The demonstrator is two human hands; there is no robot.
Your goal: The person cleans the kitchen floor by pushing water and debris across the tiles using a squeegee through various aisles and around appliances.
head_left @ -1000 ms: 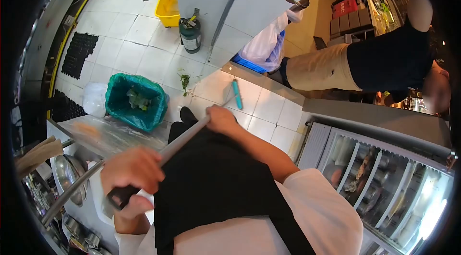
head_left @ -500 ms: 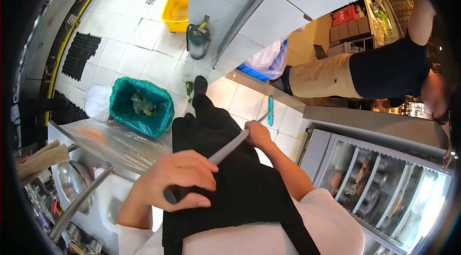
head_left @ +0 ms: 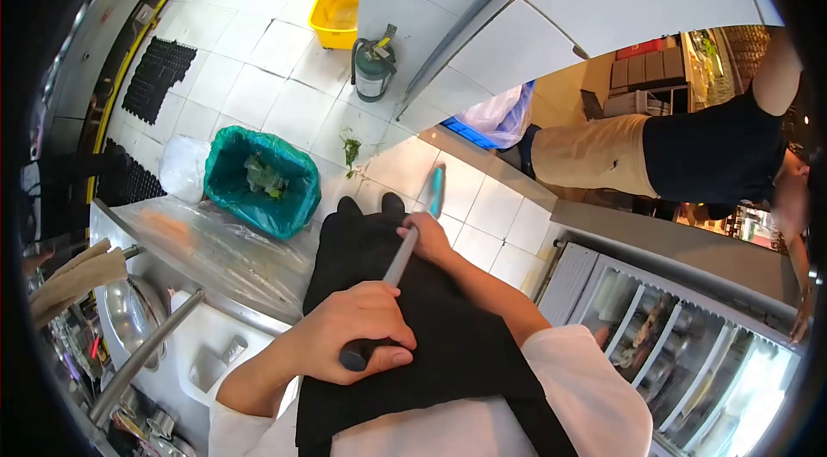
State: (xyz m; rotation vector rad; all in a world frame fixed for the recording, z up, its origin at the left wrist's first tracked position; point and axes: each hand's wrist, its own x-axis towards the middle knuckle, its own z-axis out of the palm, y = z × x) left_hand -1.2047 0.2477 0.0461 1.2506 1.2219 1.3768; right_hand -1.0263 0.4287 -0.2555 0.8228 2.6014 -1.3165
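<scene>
A long grey pole [head_left: 401, 264] runs across the front of my black apron, from its dark grip end [head_left: 354, 355] down toward the floor. My left hand [head_left: 357, 332] is wrapped round the pole near that grip. Lower on the pole, my right hand [head_left: 428, 237] is closed round it. Beyond my right hand, a narrow turquoise head [head_left: 438, 188] shows at the far end of the pole over the tiled floor, slightly blurred. My fingers hide parts of the pole.
Left of my feet stands a bin with a green liner [head_left: 299, 166], scraps inside. Greens [head_left: 351, 151] lie on the floor near a green cylinder [head_left: 373, 69] and yellow bucket [head_left: 334, 19]. A person [head_left: 637, 151] stands beyond a low wall; a glass-front fridge [head_left: 680, 336] is at right.
The turquoise head swung right, then back left. My left hand moved right overall; my right hand went right, then partly back. Both stayed on the pole. A foot stepped forward and came back.
</scene>
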